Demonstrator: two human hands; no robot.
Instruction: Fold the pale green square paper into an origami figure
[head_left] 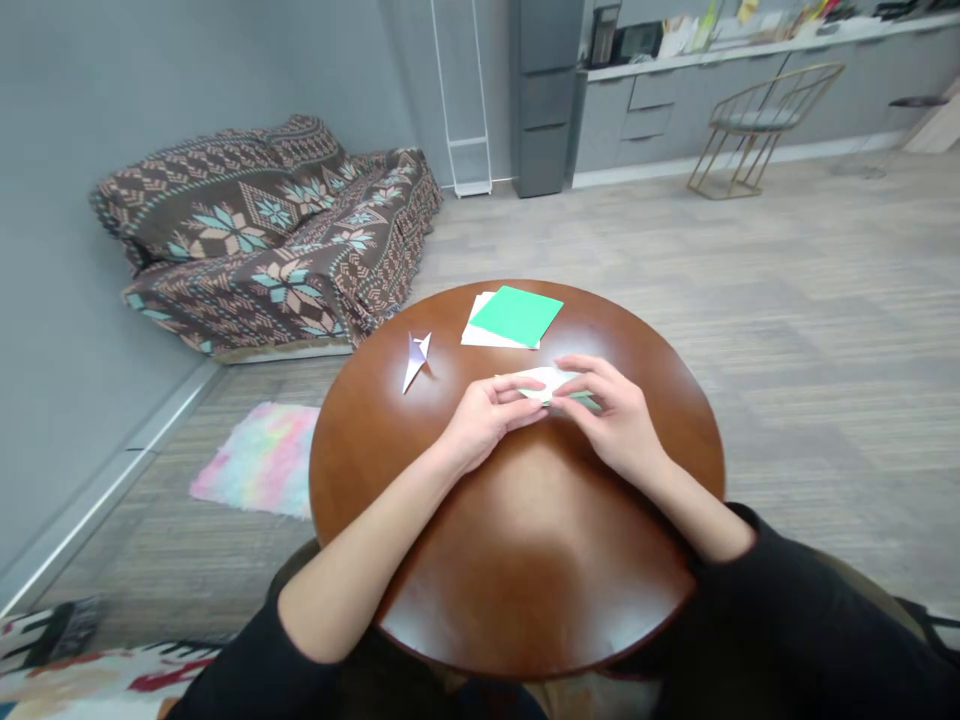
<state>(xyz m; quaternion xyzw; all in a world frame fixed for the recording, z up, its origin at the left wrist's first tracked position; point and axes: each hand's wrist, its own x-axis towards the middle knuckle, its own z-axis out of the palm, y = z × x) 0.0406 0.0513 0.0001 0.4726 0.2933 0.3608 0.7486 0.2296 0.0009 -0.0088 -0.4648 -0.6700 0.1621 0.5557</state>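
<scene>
Now my left hand (487, 420) and my right hand (615, 420) both pinch the half-folded paper (551, 382) at the middle of the round table (525, 560). One folded figure (416, 358) already lies left of centre; the green sheets (516, 316) above wait unfolded, so much remains, I judge.

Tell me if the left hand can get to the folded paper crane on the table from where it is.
Probably yes. The folded paper crane lies on bare table just beyond the left hand, nothing between them. That hand is pressing the paper piece, though, so it must let go first.
</scene>
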